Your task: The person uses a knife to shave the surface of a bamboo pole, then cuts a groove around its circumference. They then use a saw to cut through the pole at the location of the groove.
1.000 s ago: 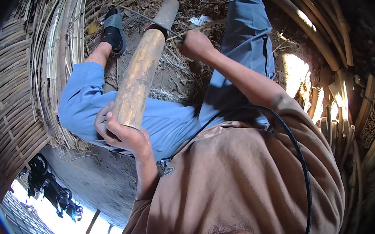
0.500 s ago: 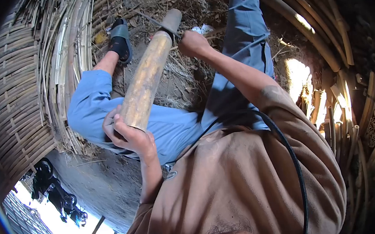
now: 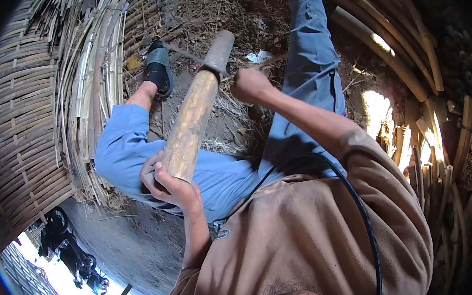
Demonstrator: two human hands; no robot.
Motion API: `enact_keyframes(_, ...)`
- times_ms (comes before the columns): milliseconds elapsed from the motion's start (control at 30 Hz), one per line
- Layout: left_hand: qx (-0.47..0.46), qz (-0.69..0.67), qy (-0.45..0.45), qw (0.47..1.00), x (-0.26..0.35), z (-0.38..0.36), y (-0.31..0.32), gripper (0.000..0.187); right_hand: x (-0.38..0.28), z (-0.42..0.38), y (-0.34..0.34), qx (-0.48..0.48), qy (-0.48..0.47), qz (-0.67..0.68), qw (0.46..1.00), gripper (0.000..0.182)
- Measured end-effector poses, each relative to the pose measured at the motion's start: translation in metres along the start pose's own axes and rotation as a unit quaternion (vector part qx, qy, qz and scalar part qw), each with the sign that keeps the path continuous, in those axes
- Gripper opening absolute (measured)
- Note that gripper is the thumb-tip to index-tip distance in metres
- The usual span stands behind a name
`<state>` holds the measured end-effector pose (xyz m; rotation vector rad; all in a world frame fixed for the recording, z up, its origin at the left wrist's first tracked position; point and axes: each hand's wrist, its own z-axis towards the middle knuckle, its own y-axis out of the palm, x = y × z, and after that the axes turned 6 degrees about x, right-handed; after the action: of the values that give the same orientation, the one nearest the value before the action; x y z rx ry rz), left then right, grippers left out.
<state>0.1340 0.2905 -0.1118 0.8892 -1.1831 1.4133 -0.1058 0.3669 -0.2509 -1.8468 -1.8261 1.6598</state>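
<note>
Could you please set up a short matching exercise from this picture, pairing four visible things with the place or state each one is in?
Things:
1. left hand
2. right hand
3. bamboo pole
4. sandal

Places or states:
A. on the foot, resting on the straw-littered ground
B. fist closed on a thin blade set across the pole's far part
C. wrapped around the pole's near end, over the thigh
D. slanting from the lap up and away, between the two legs

Pairs: 1-C, 2-B, 3-D, 4-A
</note>
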Motion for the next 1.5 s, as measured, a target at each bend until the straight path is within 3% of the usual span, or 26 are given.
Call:
enact_keyframes(100, -0.009, -0.003, 0.022, 1.000, -0.004, -0.002, -0.001, 0.022, -0.011, -0.034, -0.001, -0.005, -0.051, -0.004, 0.999, 0.031)
enact_keyframes(233, -0.033, 0.021, 0.045, 0.998, -0.003, -0.007, -0.002, 0.024, 0.020, 0.042, 0.020, 0.016, 0.020, -0.030, 0.999, 0.028)
enact_keyframes(300, -0.049, 0.045, 0.077, 0.995, -0.002, -0.011, -0.004, 0.025, 0.016, 0.042, 0.007, 0.030, 0.026, -0.024, 0.999, 0.028)
enact_keyframes(467, -0.051, 0.044, 0.083, 0.994, -0.007, -0.010, -0.004, 0.026, -0.005, -0.031, -0.007, 0.002, -0.057, -0.034, 0.998, 0.027)
enact_keyframes(667, -0.093, 0.054, 0.128, 0.986, -0.010, -0.018, -0.010, 0.026, 0.024, 0.050, -0.002, 0.013, -0.001, -0.074, 0.997, 0.029)
enact_keyframes(767, -0.036, 0.008, 0.057, 0.998, 0.006, -0.013, 0.004, 0.028, 0.020, 0.062, -0.004, 0.026, 0.019, -0.059, 0.998, 0.028)
enact_keyframes(800, -0.015, -0.019, -0.017, 1.000, 0.012, -0.009, 0.005, 0.031, 0.016, 0.053, -0.005, 0.027, 0.013, -0.056, 0.998, 0.028)
enact_keyframes(900, -0.056, -0.130, -0.024, 0.990, 0.025, 0.009, 0.009, 0.034, 0.017, 0.030, 0.002, 0.084, 0.001, -0.016, 0.996, 0.029)
enact_keyframes(933, -0.114, -0.206, -0.039, 0.971, 0.030, 0.011, 0.007, 0.047, 0.022, 0.026, 0.009, 0.121, -0.011, 0.009, 0.993, 0.029)
enact_keyframes(967, -0.178, -0.110, 0.110, 0.972, 0.039, 0.014, 0.008, 0.053, 0.024, 0.023, 0.012, 0.159, -0.023, 0.036, 0.986, 0.029)
enact_keyframes(1000, -0.236, -0.009, 0.255, 0.937, 0.049, 0.017, 0.009, 0.058, 0.028, 0.021, 0.012, 0.147, -0.043, 0.052, 0.987, 0.027)
enact_keyframes(1033, -0.286, 0.092, 0.391, 0.870, 0.055, 0.019, 0.009, 0.064, 0.031, 0.019, 0.014, 0.147, -0.047, 0.061, 0.986, 0.027)
enact_keyframes(1067, -0.279, 0.137, 0.442, 0.841, 0.041, 0.018, 0.009, 0.075, 0.031, 0.012, 0.012, 0.146, -0.051, 0.068, 0.986, 0.026)
enact_keyframes(1200, -0.236, 0.147, 0.401, 0.873, 0.034, 0.017, -0.002, 0.073, 0.027, -0.007, 0.003, 0.134, -0.064, 0.063, 0.987, 0.025)
enact_keyframes(1333, -0.221, 0.175, 0.397, 0.873, 0.055, 0.018, -0.034, 0.069, -0.002, -0.076, -0.013, 0.111, -0.217, 0.115, 0.963, 0.022)
enact_keyframes(1433, -0.265, 0.224, 0.403, 0.847, 0.048, 0.019, -0.044, 0.065, -0.014, -0.104, -0.013, 0.056, -0.208, 0.032, 0.976, 0.020)
enact_keyframes(1500, -0.258, 0.224, 0.391, 0.855, 0.037, 0.008, -0.046, 0.062, 0.004, -0.075, 0.012, 0.108, -0.201, 0.071, 0.971, 0.021)
